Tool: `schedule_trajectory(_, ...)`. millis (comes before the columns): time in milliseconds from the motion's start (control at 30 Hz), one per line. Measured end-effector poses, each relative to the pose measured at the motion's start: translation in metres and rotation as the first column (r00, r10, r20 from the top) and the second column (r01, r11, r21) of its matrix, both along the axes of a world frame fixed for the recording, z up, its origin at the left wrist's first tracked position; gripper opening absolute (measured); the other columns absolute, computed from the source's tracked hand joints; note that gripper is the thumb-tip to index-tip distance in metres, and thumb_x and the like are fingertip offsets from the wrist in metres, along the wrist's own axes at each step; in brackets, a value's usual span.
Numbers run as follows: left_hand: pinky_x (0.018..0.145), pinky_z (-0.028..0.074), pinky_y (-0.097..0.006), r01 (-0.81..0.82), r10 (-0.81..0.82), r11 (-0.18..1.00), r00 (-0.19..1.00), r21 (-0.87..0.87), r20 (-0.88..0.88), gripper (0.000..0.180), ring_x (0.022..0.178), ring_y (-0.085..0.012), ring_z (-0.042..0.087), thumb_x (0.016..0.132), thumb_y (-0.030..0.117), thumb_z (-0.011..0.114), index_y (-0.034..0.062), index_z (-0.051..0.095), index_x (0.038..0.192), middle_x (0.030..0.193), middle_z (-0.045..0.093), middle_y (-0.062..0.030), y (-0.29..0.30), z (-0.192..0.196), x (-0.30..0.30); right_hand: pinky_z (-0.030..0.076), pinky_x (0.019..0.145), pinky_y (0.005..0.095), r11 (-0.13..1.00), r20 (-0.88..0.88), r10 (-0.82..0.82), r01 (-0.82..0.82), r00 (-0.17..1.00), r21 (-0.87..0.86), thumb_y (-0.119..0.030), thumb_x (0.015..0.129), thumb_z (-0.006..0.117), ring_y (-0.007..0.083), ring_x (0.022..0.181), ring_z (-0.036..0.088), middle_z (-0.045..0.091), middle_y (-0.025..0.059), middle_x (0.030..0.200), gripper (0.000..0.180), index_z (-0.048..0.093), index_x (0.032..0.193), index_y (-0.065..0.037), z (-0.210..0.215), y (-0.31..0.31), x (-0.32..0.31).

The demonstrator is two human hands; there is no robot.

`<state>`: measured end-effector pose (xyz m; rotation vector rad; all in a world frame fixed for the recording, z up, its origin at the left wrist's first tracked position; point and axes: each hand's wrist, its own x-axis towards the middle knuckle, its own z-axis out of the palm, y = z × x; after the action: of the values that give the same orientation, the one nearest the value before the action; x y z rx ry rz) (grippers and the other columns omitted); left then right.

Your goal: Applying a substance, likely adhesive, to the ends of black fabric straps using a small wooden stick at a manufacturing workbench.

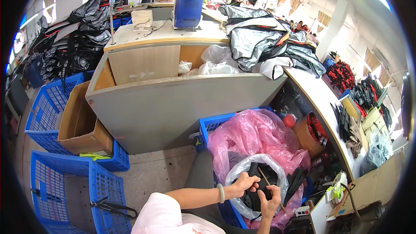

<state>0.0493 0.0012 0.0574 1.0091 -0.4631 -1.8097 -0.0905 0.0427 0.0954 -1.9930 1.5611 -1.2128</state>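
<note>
My left hand (244,185), with a pale bangle on its wrist, is closed over a bag, its fingertips pinched together at dark material. My right hand (269,200) faces it, fingers bent around the edge of a small black piece (261,196). A thin brown stick (263,176) slants past the right hand; whether that hand grips it is unclear. Below both hands, a whitish plastic bag (232,174) stands open with black strips inside. More black strips (295,183) lie to its right. Crumpled pink plastic (255,132) surrounds the bag in a blue crate (212,123).
Blue crates (108,190) and a cardboard box (86,136) stand at left. Ahead rises a grey-sided table (173,104) bearing silver-and-black covers (258,39) and a blue monitor (187,6). A white-topped bench (318,99) runs along the right, near a brown container (307,136).
</note>
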Motion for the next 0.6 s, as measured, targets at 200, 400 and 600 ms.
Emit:
schedule_trajectory(200, 0.044, 0.043, -0.025, 0.032, -0.033, 0.999, 0.999, -0.025, -0.035, 0.015, 0.048, -0.0138, 0.053, 0.082, 0.014, 0.06, 0.0003, 0.058, 0.075, 0.064, 0.059, -0.0076, 0.003, 0.011, 0.006, 0.042, 0.073, 0.0288, 0.996, 0.111, -0.031, 0.04, 0.993, -0.078, 0.001, 0.064, 0.071, 0.019, 0.08, 0.056, 0.057, 0.0075, 0.084, 0.015, 0.062, 0.077, 0.002, 0.013, 0.007, 0.014)
schedule_trajectory(400, 0.048, 0.045, -0.025, -0.002, -0.001, 1.0, 0.979, -0.018, -0.204, 0.015, 0.054, -0.0119, 0.053, 0.083, 0.015, 0.063, 0.0021, 0.06, 0.076, 0.065, 0.056, -0.0044, 0.008, 0.017, 0.012, 0.043, 0.073, 0.0289, 0.994, 0.144, 0.022, -0.006, 0.989, -0.109, 0.002, 0.066, 0.07, 0.0197, 0.081, 0.056, 0.057, 0.0078, 0.087, 0.012, 0.065, 0.076, 0.002, 0.02, 0.009, 0.018)
schedule_trajectory(600, 0.061, 0.055, -0.033, -0.056, 0.102, 0.99, 0.911, 0.126, -0.399, 0.017, 0.061, -0.0146, 0.057, 0.086, 0.019, 0.062, 0.005, 0.055, 0.08, 0.071, 0.056, -0.0051, 0.001, 0.014, 0.023, 0.041, 0.071, 0.0263, 0.999, 0.133, -0.002, 0.009, 0.991, -0.051, 0.005, 0.066, 0.066, 0.016, 0.078, 0.052, 0.054, 0.0062, 0.082, 0.009, 0.062, 0.074, 0.006, 0.042, 0.026, 0.027)
